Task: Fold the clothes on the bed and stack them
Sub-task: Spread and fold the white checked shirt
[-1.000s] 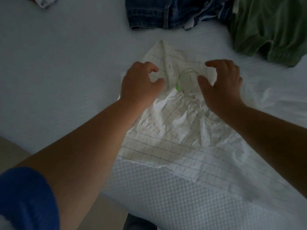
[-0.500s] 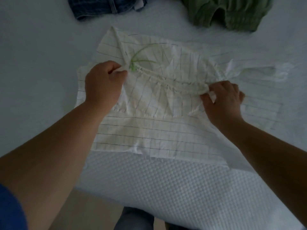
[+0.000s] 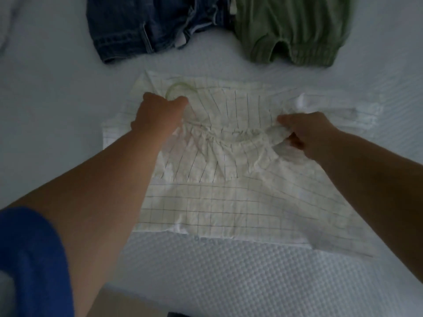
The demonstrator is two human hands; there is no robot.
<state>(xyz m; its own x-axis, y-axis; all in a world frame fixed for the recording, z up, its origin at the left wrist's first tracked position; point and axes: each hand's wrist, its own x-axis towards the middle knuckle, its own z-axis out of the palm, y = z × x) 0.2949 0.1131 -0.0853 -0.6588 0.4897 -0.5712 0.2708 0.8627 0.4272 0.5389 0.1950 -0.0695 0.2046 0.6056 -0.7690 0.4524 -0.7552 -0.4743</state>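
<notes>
White textured bed (image 3: 229, 277) carries a cream grid-checked cotton garment (image 3: 212, 202) lying nearest the viewer, with blue jeans (image 3: 142, 26) beyond it. Left hand (image 3: 158, 117) and right hand (image 3: 306, 131) each pinch its gathered seam; best pull evenly outward, flattening wrinkles before folding.

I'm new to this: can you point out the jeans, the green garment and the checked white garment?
jeans (image 3: 128, 26): head view, on the denim leg.
green garment (image 3: 290, 28): head view, on its ribbed middle.
checked white garment (image 3: 206, 202): head view, on its flat lower part.
</notes>
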